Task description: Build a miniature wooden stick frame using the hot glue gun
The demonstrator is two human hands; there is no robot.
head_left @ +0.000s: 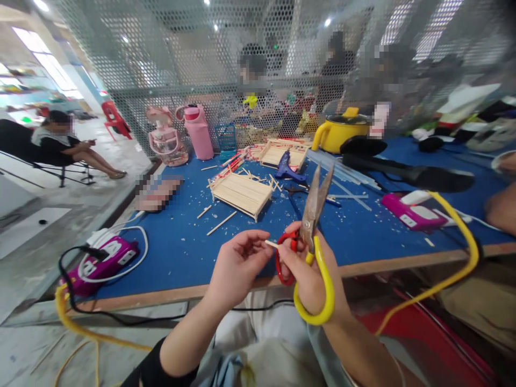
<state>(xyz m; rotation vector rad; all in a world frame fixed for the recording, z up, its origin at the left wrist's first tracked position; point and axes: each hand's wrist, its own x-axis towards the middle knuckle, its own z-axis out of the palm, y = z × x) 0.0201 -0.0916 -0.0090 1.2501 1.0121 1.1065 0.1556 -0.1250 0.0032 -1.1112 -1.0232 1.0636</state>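
My right hand (308,269) is wrapped around a pair of scissors (309,217) with one red and one yellow handle. Their worn blades point up and stand slightly apart. Between its thumb and finger the same hand also pinches a short wooden stick (271,244). My left hand (242,263) has curled fingers closed at the stick's left end. Beyond the hands, a small rack-like frame of glued wooden sticks (242,192) rests on the blue table (173,258). A second such wooden frame (284,153) lies behind it, with a blue glue gun (289,167) against it.
Loose sticks (221,223) and shavings lie about. Clear glue sticks (342,169) and a yellow pot (342,133) stand right of centre. Purple power strips (107,263) with cables sit at both sides. A pink bottle (198,131) stands before the mesh screen. Another person's arm (502,207) is at right.
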